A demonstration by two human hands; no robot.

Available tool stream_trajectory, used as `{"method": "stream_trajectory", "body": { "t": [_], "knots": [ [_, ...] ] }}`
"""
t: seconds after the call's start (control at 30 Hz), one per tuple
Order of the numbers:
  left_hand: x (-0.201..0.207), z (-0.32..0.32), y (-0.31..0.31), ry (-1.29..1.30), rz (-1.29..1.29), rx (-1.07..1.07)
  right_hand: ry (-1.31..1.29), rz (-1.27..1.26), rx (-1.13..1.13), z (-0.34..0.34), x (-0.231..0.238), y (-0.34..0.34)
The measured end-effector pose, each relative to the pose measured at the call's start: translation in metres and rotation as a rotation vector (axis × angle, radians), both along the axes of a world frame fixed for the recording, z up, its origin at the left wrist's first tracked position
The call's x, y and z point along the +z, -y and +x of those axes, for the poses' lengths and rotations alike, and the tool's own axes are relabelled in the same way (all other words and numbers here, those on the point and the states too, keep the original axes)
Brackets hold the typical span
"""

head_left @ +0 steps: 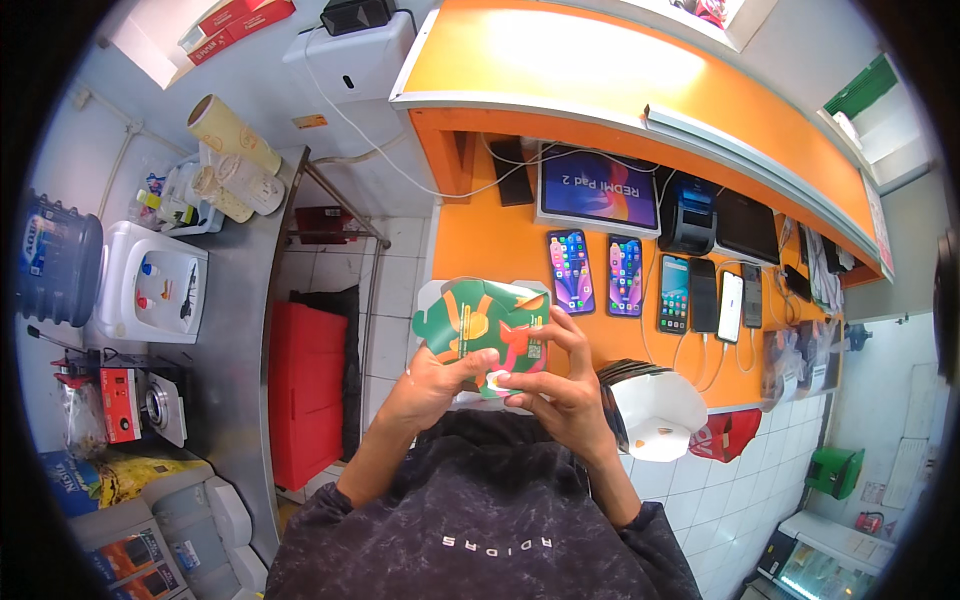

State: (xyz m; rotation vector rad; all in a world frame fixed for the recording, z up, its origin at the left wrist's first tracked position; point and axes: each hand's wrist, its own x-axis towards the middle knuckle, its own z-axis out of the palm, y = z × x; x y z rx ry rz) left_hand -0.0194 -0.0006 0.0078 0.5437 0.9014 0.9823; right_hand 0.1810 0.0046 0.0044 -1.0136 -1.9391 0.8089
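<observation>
A green printed paper carton (450,315) with orange, red and white pictures is held up in front of my chest, over the near edge of the orange counter. Its pale flaps stick out at the upper left. My left hand (432,385) grips the lower left side, with the thumb lying across the printed face. At the lower right, my right hand (562,385) pinches the carton, its thumb and fingertips close to a small white picture. The carton's far side is hidden. Just right of my right hand stands a stack of nested paper cartons (662,415), white inside.
Several phones (625,275) lie on the orange counter (480,240), some with cables. Behind them are a tablet box (600,195) and a dark card terminal (688,215). An orange shelf (560,70) overhangs the back. Leftward are a red bin (308,390) and a steel table (235,370).
</observation>
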Motion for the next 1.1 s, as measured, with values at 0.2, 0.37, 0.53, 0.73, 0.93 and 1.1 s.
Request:
{"method": "stream_trajectory", "body": {
  "t": [0.2, 0.37, 0.53, 0.73, 0.93, 1.1],
  "knots": [
    [0.004, 0.019, 0.003, -0.058, 0.075, 0.130, -0.157, -0.104, -0.084, -0.007, -0.001, 0.001],
    [0.007, 0.022, 0.003, -0.117, 0.213, 0.181, -0.201, -0.127, -0.135, -0.011, 0.005, 0.006],
    [0.008, 0.028, 0.007, -0.019, 0.165, 0.227, -0.301, -0.172, -0.183, -0.015, 0.007, 0.004],
    [0.008, 0.031, 0.011, 0.075, 0.132, 0.259, -0.348, -0.206, -0.264, -0.023, 0.006, 0.004],
    [0.013, 0.030, 0.013, 0.122, 0.105, 0.209, -0.448, -0.280, -0.258, -0.023, 0.006, 0.005],
    [0.010, 0.032, 0.015, 0.113, 0.077, 0.149, -0.334, -0.267, -0.252, -0.016, 0.001, 0.000]
  ]
}}
